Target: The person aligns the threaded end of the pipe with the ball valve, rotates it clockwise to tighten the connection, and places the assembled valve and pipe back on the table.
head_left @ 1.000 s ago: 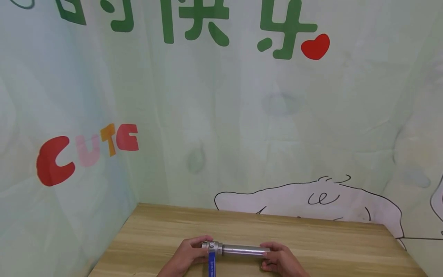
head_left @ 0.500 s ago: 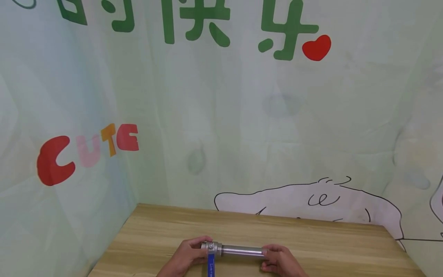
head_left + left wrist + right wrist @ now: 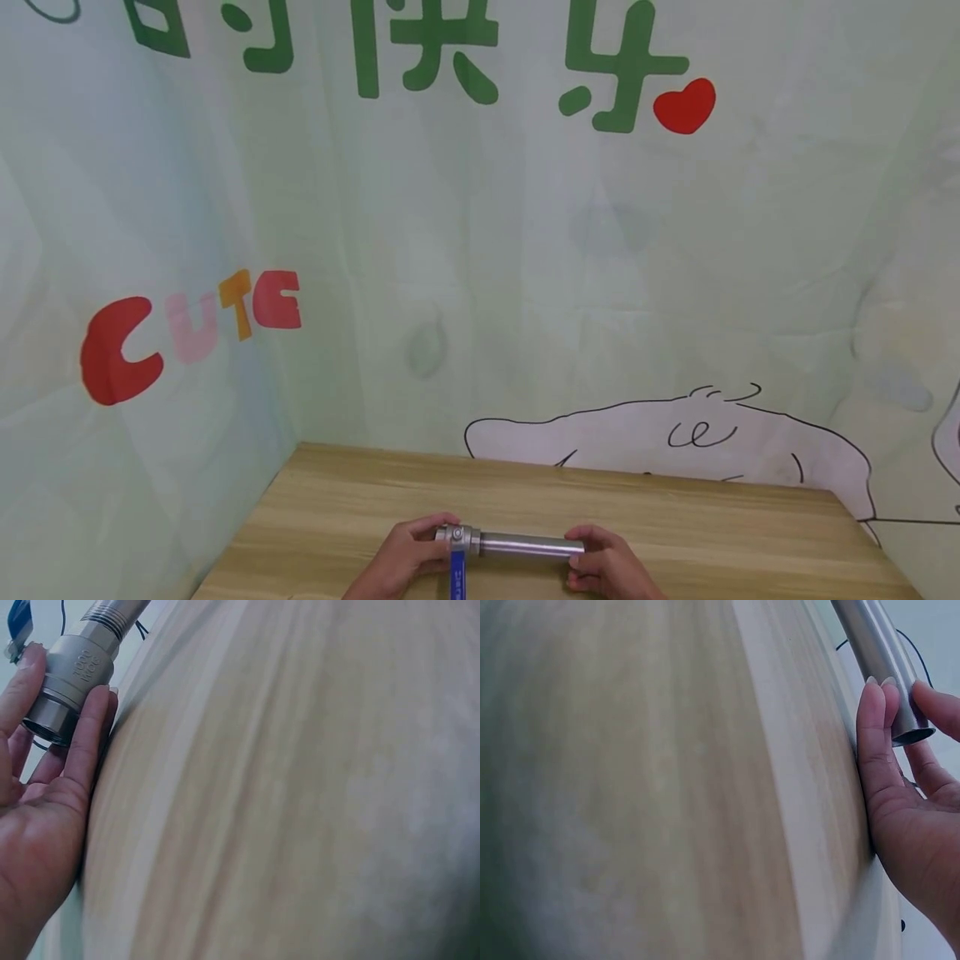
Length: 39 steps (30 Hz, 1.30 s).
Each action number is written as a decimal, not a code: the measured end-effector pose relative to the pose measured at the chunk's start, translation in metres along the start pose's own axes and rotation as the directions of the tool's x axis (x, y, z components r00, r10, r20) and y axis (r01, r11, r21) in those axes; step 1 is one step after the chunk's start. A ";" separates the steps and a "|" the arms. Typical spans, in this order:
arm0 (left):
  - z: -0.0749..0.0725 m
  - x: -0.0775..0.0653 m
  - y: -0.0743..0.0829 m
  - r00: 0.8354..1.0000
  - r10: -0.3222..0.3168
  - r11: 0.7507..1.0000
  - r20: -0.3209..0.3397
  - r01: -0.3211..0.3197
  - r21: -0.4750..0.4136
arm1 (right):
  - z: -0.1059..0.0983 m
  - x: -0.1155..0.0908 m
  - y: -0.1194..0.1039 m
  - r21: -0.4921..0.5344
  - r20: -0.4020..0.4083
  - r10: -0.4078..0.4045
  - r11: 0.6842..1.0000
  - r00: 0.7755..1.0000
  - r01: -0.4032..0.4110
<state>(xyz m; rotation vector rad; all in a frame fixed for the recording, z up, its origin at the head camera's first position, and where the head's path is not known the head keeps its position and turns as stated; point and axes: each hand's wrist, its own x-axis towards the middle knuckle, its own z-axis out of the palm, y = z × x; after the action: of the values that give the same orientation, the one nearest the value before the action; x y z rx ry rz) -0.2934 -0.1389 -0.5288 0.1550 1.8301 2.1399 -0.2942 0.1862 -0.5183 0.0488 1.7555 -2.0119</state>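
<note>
A steel ball valve [image 3: 462, 538] with a blue lever handle [image 3: 457, 575] is joined to a shiny metal pipe [image 3: 528, 545] that runs to the right. My left hand [image 3: 405, 554] grips the valve body, thumb on the near side and fingers behind it. Raised lettering and the dark open end of the valve [image 3: 75, 675] show in the left wrist view, along with threads where the pipe enters. At the pipe's free end, my right hand [image 3: 609, 562] pinches the tube between thumb and fingers. The right wrist view shows the pipe's hollow end [image 3: 913, 736] between those fingers.
Both hands are low over a wood-grain table [image 3: 360, 483]. A pale green printed curtain [image 3: 525, 250] closes off the back and sides, with coloured letters, green characters and a cartoon outline on it.
My right hand's thumb and fingers have shifted their hold at the pipe's end, which shows more than half a second ago. The left hand and valve stay nearly in place.
</note>
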 end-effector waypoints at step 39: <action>0.001 -0.003 -0.001 0.998 0.058 0.997 0.004 -0.057 -0.056 | 0.002 -0.001 0.001 -0.098 0.010 -0.020 0.995 1.000 0.021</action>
<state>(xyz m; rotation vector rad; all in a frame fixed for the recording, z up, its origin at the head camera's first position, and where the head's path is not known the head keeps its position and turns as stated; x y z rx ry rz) -0.2895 -0.1384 -0.5295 0.2034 1.7812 2.2244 -0.2922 0.1843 -0.5181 -0.0097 1.8543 -1.9337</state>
